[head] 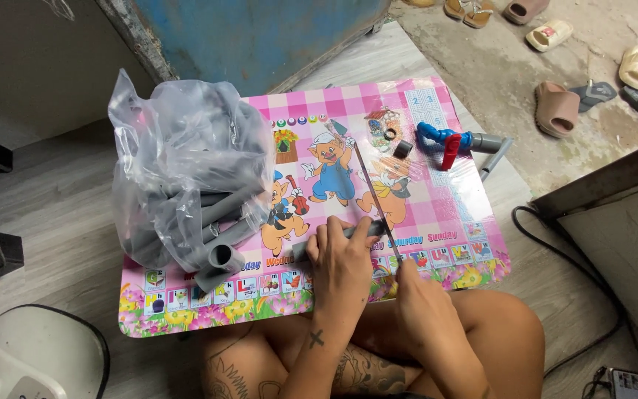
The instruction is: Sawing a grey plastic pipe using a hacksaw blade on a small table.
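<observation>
My left hand presses a short grey pipe flat on a pink cartoon-printed board. Its fingers wrap over the pipe near the right end. My right hand grips the handle of a thin saw blade. The blade runs up and away across the board and crosses the pipe by my left fingers. My bare knees are under the board's near edge.
A clear plastic bag of several grey pipes and fittings fills the board's left side. A blue valve with a red handle and small grey rings lie at the far right. Sandals are scattered on the concrete; a black cable runs at right.
</observation>
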